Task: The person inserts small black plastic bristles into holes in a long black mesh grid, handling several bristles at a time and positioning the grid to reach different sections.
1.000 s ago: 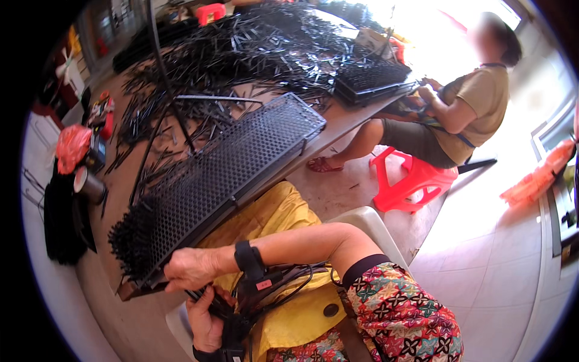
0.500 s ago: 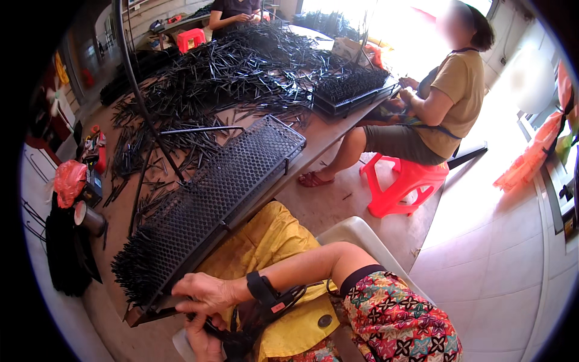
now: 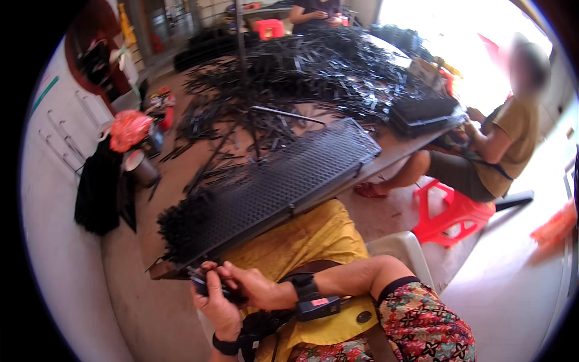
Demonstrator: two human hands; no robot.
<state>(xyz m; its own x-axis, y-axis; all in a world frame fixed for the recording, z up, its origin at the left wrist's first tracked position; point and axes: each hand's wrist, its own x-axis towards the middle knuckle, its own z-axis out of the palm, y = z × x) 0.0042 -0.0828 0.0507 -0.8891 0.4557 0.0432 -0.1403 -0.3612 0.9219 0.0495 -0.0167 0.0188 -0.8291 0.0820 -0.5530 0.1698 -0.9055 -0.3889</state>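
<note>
In front of my lap, my left hand (image 3: 220,309) is closed around a small bunch of slender black pieces (image 3: 200,281). My right hand (image 3: 258,289) meets it from the right, fingers curled and pressed together at the bunch; what its fingertips pinch is hidden. Just beyond both hands lies a long black perforated rack (image 3: 283,172), slanting along the table's edge. Its near left end is packed with upright black pieces (image 3: 181,232), while the holes farther along show bare.
A large heap of loose black pieces (image 3: 301,66) covers the table's far side. At right, a person (image 3: 512,142) sits on a red stool (image 3: 452,211) by another filled rack (image 3: 422,114). An orange-red bag (image 3: 131,130) and a metal cylinder (image 3: 140,168) stand at left. Another person (image 3: 313,15) works behind the heap.
The view has swung left, so the scene sits farther right. My hands have come up from below the rack's near end, and the bunch in the left hand now shows more.
</note>
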